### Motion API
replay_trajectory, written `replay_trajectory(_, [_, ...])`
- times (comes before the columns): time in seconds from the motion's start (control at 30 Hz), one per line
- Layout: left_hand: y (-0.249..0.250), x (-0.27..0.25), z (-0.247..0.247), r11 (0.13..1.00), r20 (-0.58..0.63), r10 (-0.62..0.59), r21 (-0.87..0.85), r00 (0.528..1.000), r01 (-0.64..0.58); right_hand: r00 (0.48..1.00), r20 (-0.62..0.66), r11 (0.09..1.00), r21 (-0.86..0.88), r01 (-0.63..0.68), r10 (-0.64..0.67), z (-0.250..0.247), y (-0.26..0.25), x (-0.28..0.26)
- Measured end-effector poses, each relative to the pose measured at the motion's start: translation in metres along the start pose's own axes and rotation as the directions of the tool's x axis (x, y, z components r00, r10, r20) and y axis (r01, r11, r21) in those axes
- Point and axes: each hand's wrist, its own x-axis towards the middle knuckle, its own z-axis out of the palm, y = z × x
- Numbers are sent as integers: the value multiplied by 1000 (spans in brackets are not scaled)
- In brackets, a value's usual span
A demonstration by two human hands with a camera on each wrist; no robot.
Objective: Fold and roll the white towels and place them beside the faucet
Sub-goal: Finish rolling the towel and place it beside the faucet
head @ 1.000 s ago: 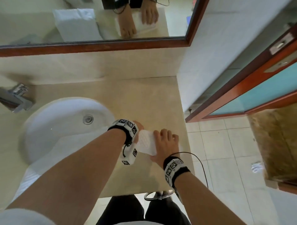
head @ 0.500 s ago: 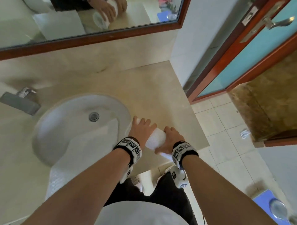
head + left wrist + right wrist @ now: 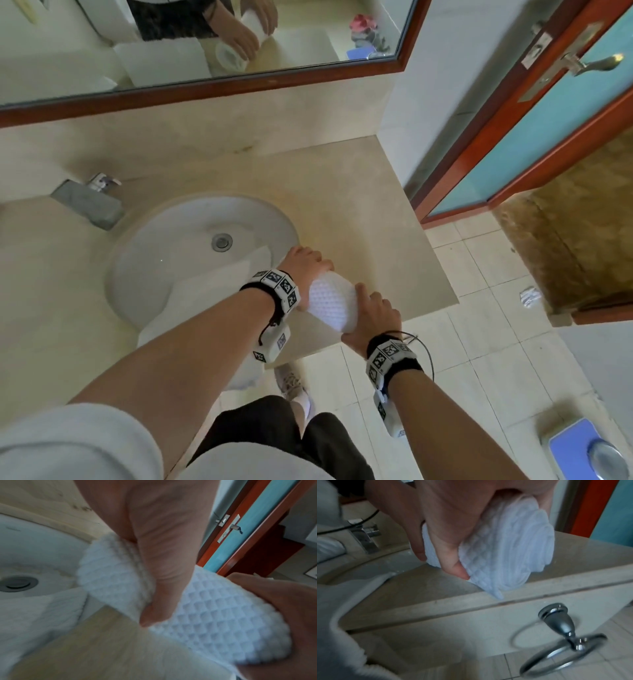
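A rolled white waffle towel [image 3: 330, 305] is at the counter's front edge, right of the sink [image 3: 164, 246]. My left hand [image 3: 305, 265] grips its far end and my right hand [image 3: 373, 308] grips its near end. In the right wrist view the roll [image 3: 513, 545] shows its spiral end, with a loose corner touching the counter edge [image 3: 488, 601]. In the left wrist view my thumb [image 3: 154, 581] presses across the towel [image 3: 214, 615]. A second white towel [image 3: 212, 291] lies draped over the sink's front rim. The steel faucet [image 3: 87, 202] stands at the back left.
A mirror [image 3: 205, 44] spans the back wall, and a tiled wall [image 3: 428, 102] closes the counter's right side. A chrome towel ring [image 3: 556, 649] hangs below the counter front. A door [image 3: 548, 120] stands right, and a blue scale [image 3: 579, 452] sits on the floor.
My hands pressed the towel flat on the counter a second ago; now they grip it as a thick roll at both ends. My head view has shifted.
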Motion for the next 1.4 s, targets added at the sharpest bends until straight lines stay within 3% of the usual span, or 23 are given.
replay_trajectory(0.13, [-2, -43, 26, 998, -198, 42, -36, 979, -50, 996, 27, 983, 163, -83, 80, 20, -5, -37])
replay_trajectory(0.2, [2, -63, 37, 997, -323, -2, -69, 947, -21, 991, 30, 955, 265, -131, 127, 31, -11, -54])
replay_trajectory(0.27, [9, -80, 44, 976, -425, -180, -187, 887, 108, 981, 25, 911, 366, -187, 192, 37, -21, -68])
replay_trajectory(0.37, [15, -109, 52, 889, -396, -428, -347, 813, 299, 963, -27, 841, 494, -219, 267, 42, -47, -92])
replay_trajectory(0.47, [3, -142, 56, 876, -363, -423, -399, 831, 271, 963, -107, 818, 556, -149, 249, 40, -88, -106])
replay_trajectory(0.57, [-24, -179, 57, 891, -406, -414, -363, 815, 272, 970, -156, 812, 580, -65, 189, 40, -133, -118])
replay_trajectory(0.77, [-97, -275, 61, 876, -482, -481, -288, 732, 387, 978, -208, 801, 584, 128, -4, 40, -224, -132])
replay_trajectory(0.87, [-132, -318, 68, 791, -471, -610, -420, 638, 446, 971, -204, 794, 565, 224, -128, 37, -274, -135])
replay_trajectory(1.03, [-193, -364, 88, 511, -362, -838, -782, 407, 357, 945, -173, 782, 529, 328, -279, 39, -361, -127])
replay_trajectory(1.2, [-284, -384, 79, 318, -226, -919, -909, 324, 269, 940, -85, 759, 569, 318, -331, 48, -448, -95])
replay_trajectory(1.3, [-348, -387, 69, 298, -195, -917, -914, 349, 274, 945, -36, 764, 578, 286, -326, 53, -489, -71])
replay_trajectory(1.37, [-388, -387, 65, 386, -232, -874, -864, 426, 322, 950, -9, 772, 580, 258, -311, 53, -510, -56])
replay_trajectory(1.4, [-406, -385, 63, 463, -268, -831, -819, 487, 339, 954, -5, 775, 582, 246, -299, 53, -520, -47])
